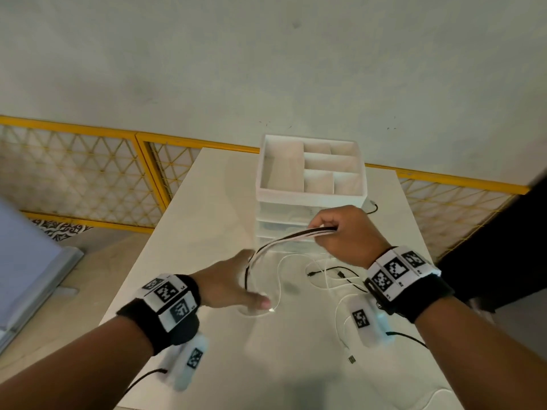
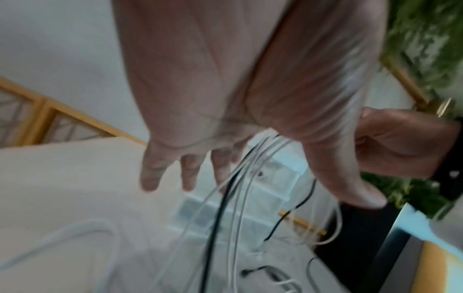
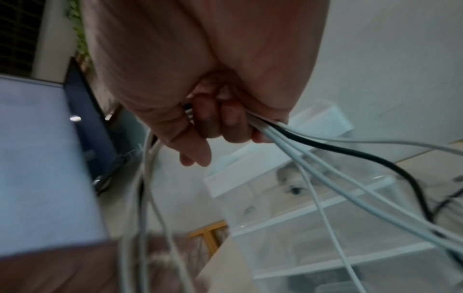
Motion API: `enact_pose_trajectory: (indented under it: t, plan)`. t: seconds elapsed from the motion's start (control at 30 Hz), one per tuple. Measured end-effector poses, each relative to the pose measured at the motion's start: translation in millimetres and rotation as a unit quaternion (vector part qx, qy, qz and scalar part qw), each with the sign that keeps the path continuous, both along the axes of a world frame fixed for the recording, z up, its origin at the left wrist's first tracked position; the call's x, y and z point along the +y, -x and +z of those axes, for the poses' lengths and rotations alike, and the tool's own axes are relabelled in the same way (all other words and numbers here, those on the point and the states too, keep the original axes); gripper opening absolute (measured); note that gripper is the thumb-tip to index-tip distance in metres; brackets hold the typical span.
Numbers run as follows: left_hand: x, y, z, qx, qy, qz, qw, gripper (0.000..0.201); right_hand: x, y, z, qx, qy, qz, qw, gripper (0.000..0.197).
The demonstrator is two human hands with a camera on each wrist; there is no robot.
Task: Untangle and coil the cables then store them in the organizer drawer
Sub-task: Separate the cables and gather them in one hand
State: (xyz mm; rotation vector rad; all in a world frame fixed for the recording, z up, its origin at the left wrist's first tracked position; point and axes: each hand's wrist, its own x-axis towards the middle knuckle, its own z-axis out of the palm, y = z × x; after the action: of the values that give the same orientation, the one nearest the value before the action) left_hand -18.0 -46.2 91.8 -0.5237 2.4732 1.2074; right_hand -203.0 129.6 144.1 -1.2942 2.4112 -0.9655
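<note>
A bundle of white and black cables [image 1: 284, 239] arcs between my hands above the white table [image 1: 207, 202]. My right hand [image 1: 331, 229] grips the bundle's upper part in a fist; the right wrist view shows its fingers [image 3: 215, 123] curled round the cables [image 3: 313, 146]. My left hand [image 1: 256, 279] is lower and flat with fingers straight, and the cables [image 2: 225, 198] run between thumb and fingers. The white organizer [image 1: 307, 196] stands behind, its top tray divided into compartments, with clear drawers [image 3: 325, 218] below that all look pushed in.
Loose white and black cable ends [image 1: 325, 276] lie on the table under my right wrist, and a plug [image 1: 351, 358] lies near the front. A yellow mesh fence [image 1: 88, 173] runs behind the table. A grey-blue panel [image 1: 23, 261] stands at the left.
</note>
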Motion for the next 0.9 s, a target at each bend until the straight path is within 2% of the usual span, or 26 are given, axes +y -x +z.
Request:
enact_pose_trajectory:
  t: [0.03, 0.07, 0.1, 0.13, 0.2, 0.27, 0.37, 0.5, 0.6, 0.67, 0.73, 0.8, 0.9]
  plan:
    - [8.1, 7.8, 5.7, 0.042, -0.04, 0.033, 0.998, 0.111, -5.4, -10.5, 1.0, -0.009, 0.013, 0.019, 1.0, 0.024]
    - [16.1, 15.4, 13.5, 0.088, -0.082, 0.055, 0.991, 0.11, -10.5, -20.1, 2.2, -0.023, 0.028, 0.036, 0.999, 0.021]
    - [23.0, 23.0, 21.2, 0.132, -0.125, 0.07, 0.981, 0.096, -14.6, -27.3, 3.6, -0.038, 0.047, 0.047, 0.997, 0.021]
    - [25.9, 30.0, 25.8, 0.177, -0.156, 0.077, 0.969, 0.074, -17.4, -30.7, 5.4, -0.048, 0.069, 0.052, 0.995, 0.023]
    - [29.7, 37.5, 38.7, 0.246, -0.162, 0.093, 0.951, 0.034, -18.6, -27.5, 12.1, -0.051, 0.125, 0.04, 0.99, 0.025]
    - [30.7, 39.1, 51.6, 0.289, -0.126, 0.111, 0.943, 0.022, -14.7, -17.1, 19.0, -0.043, 0.165, 0.007, 0.985, 0.02]
    - [33.4, 39.2, 72.2, 0.316, -0.06, 0.129, 0.938, 0.033, -6.1, -1.6, 21.7, -0.018, 0.144, -0.046, 0.988, 0.022]
    - [31.4, 44.2, 90.6, 0.351, -0.045, 0.173, 0.919, 0.046, -5.3, 3.6, 16.2, 0.056, 0.146, -0.054, 0.986, 0.024]
    - [29.2, 45.1, 96.0, 0.371, -0.037, 0.195, 0.907, 0.047, -9.7, -3.5, -1.9, 0.114, 0.127, -0.056, 0.984, 0.055]
    - [27.5, 43.2, 100.3, 0.376, -0.041, 0.219, 0.899, 0.047, -8.0, 0.1, -27.5, 0.135, 0.068, -0.079, 0.985, 0.063]
    - [21.5, 39.3, 104.8, 0.389, -0.056, 0.247, 0.886, 0.046, 0.4, 11.4, -60.3, 0.115, -0.068, -0.098, 0.986, 0.061]
    - [10.7, 34.8, 109.5, 0.409, -0.077, 0.262, 0.871, 0.045, 13.5, 23.4, -85.9, 0.044, -0.167, -0.119, 0.978, 0.058]
    - [-2.1, 26.7, 114.9, 0.412, -0.082, 0.257, 0.87, 0.046, 27.1, 32.9, -90.7, -0.03, -0.167, -0.156, 0.973, 0.054]
